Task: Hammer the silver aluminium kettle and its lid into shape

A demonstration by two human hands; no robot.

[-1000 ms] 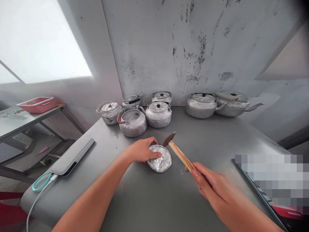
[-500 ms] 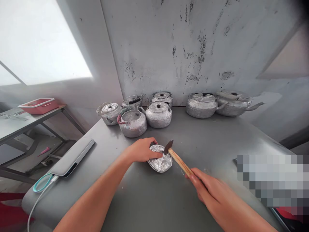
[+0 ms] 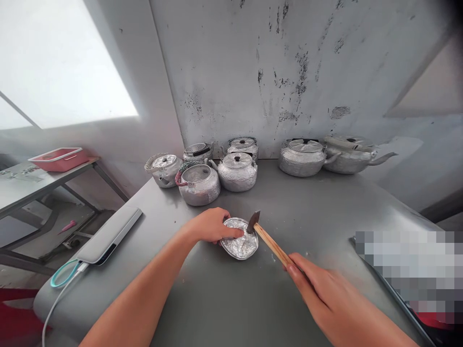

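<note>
A round, dented aluminium lid (image 3: pixel 240 244) lies upside down on the grey metal table (image 3: pixel 224 299). My left hand (image 3: pixel 211 225) presses on its left rim, fingers curled over the edge. My right hand (image 3: pixel 318 284) is closed round the wooden handle of a small hammer (image 3: pixel 269 241). The dark hammer head rests on the lid's right inner side. A lidless kettle (image 3: pixel 198 183) with a red-wound handle stands just behind the lid.
Several more hammered aluminium kettles (image 3: pixel 238 171) line the back wall, two large ones (image 3: pixel 304 157) at the right. A grey flat device (image 3: pixel 108 234) with a teal cable lies at the table's left edge. A pink tray (image 3: pixel 60 158) sits on a side table. A blurred patch covers the right.
The hammer head came down from above and behind the lid onto the lid's right side. My left hand stayed on the rim; the lid barely shifted.
</note>
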